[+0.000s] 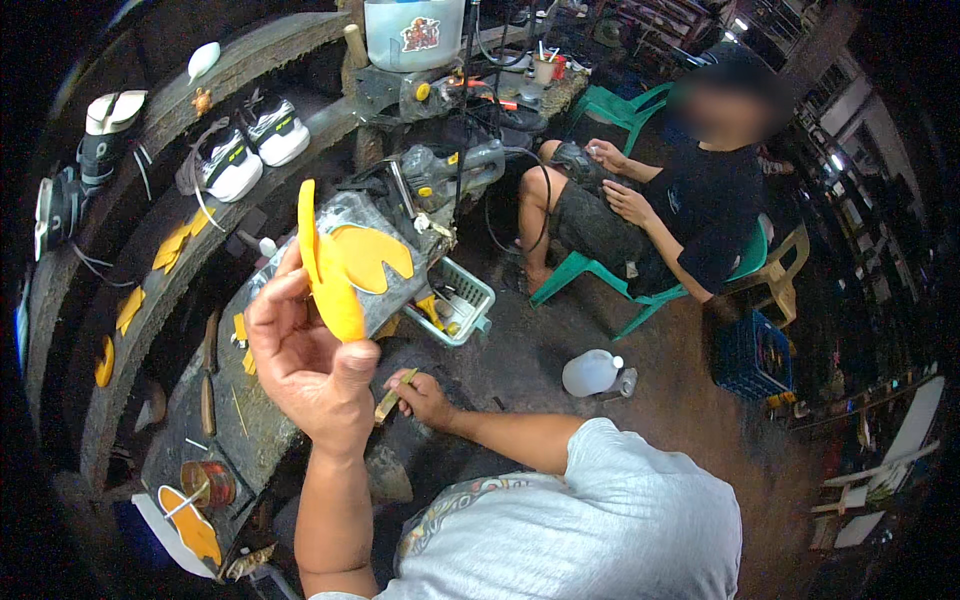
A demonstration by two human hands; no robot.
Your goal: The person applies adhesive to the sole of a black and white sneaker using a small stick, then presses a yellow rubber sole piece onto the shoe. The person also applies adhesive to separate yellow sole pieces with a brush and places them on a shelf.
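Note:
My left hand (310, 375) is raised over the workbench, its thumb and fingers closed on a curved yellow-orange sole piece (340, 300). Beside that sole piece shows a notched, rounded yellow piece (370, 258); whether it is joined to the held one or lies behind it I cannot tell. Lower and to the right, my right hand (428, 402) is closed round a short, flat, tan-handled tool (394, 397). Its exact kind is not clear. Behind the raised pieces lies a grey block (405, 300) on the bench.
Another person (700, 190) sits on a green chair (590, 272) at the right. A pale basket (470, 300) holds a yellow-handled brush. Sneakers (230, 165) stand on the curved shelf. Near the left front are a tin (212, 483) and a yellow insole (190, 525). A plastic jug (590, 373) stands on the floor.

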